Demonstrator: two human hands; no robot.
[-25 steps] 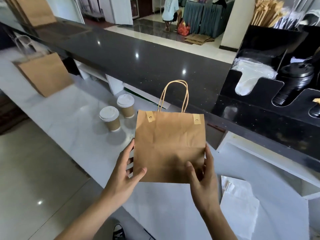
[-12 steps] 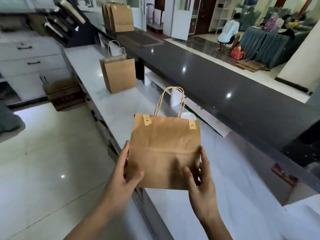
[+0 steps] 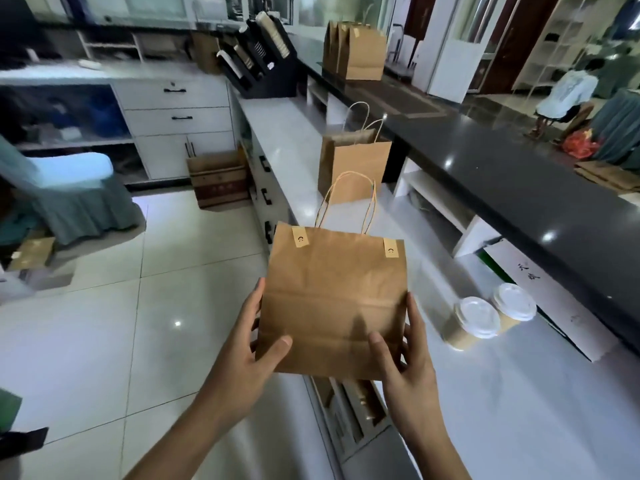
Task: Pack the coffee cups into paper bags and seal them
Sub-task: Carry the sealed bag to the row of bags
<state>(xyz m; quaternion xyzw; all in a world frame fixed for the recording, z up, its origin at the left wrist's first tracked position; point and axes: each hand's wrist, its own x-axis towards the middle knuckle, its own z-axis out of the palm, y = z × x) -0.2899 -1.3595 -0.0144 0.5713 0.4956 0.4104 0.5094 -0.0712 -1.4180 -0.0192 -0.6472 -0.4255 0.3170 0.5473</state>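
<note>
A brown paper bag (image 3: pixel 332 292) with twisted handles and two smiley stickers along its closed top hangs in front of me. My left hand (image 3: pixel 247 348) grips its lower left edge, thumb on the front. My right hand (image 3: pixel 405 358) grips the lower right edge the same way. Two paper coffee cups with white lids, one (image 3: pixel 471 322) nearer and one (image 3: pixel 512 306) behind it, stand on the white counter (image 3: pixel 502 393) to the right of the bag.
Another brown bag (image 3: pixel 353 164) stands open further along the counter. Several sealed bags (image 3: pixel 356 51) stand on the black upper counter (image 3: pixel 519 174). A black cup-and-lid rack (image 3: pixel 266 60) sits at the far end. A cardboard box (image 3: pixel 218 178) rests on the tiled floor.
My view has swung further left along the counter. The bag stays in both hands in the same grip. The two cups are back in view on the right.
</note>
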